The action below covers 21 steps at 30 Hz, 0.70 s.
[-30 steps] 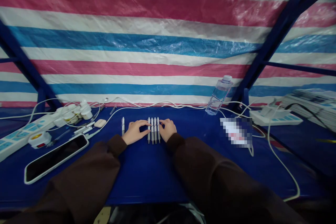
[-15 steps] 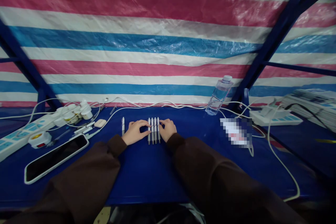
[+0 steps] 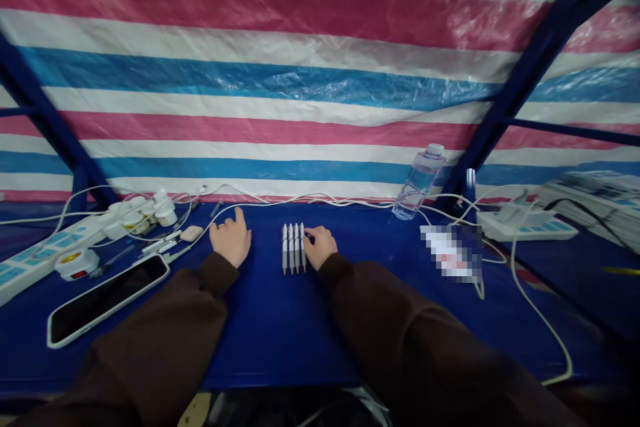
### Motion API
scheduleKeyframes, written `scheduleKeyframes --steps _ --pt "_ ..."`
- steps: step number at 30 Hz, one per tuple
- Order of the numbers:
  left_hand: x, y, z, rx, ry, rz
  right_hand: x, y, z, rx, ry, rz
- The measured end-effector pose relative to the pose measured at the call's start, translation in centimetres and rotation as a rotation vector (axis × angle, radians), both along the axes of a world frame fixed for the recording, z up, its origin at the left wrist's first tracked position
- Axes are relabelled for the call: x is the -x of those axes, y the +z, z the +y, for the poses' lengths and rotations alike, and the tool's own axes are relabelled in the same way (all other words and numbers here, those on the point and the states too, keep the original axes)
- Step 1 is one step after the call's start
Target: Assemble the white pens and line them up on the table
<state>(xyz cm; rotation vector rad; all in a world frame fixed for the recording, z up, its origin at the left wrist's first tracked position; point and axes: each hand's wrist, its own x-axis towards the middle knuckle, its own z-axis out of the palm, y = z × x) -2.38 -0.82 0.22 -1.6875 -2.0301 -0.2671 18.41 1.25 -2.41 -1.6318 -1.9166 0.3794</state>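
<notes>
Several white-and-grey pens (image 3: pixel 293 248) lie side by side on the blue tabletop (image 3: pixel 280 333), all pointing the same way. Curled fingers of my right hand (image 3: pixel 321 247) press against the rightmost pen (image 3: pixel 303 248) from its right side; their tips are partly hidden. Off to the left, apart from the row, my left hand (image 3: pixel 231 238) is open and empty, its index finger stretched away from me. No separate pen shows beside this hand; the spot where one lay is covered by it.
On the left are a phone (image 3: pixel 107 300), a white earbud case (image 3: pixel 191 233), a power strip (image 3: pixel 50 257) and plugs. White cables (image 3: pixel 345 201) run along the back. A water bottle (image 3: pixel 419 181), a blurred-out item (image 3: pixel 451 253) and another power strip (image 3: pixel 527 225) stand right.
My left hand has let go of the row's left side and moved left, over where a single pen lay. My right hand has stayed by the pens.
</notes>
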Motion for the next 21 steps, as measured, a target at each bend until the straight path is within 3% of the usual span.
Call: scheduleKeyframes --steps 3,6,12,15,21 --pt "0.1 -0.6 -0.2 0.144 0.062 0.011 0.0 0.0 0.0 -0.006 -0.007 0.012" --pt "0.0 -0.7 -0.2 0.254 0.026 -0.043 -0.1 0.1 0.0 -0.006 -0.002 0.014" --pt "-0.3 0.1 0.3 0.191 -0.119 -0.120 -0.2 0.1 0.1 -0.017 0.001 0.010" --pt "-0.5 0.3 0.5 0.037 -0.310 -0.155 -0.1 -0.2 0.2 -0.018 0.000 0.042" --pt "-1.1 0.2 -0.3 -0.127 -0.907 -0.308 -0.1 -0.5 0.2 -0.179 -0.039 0.164"
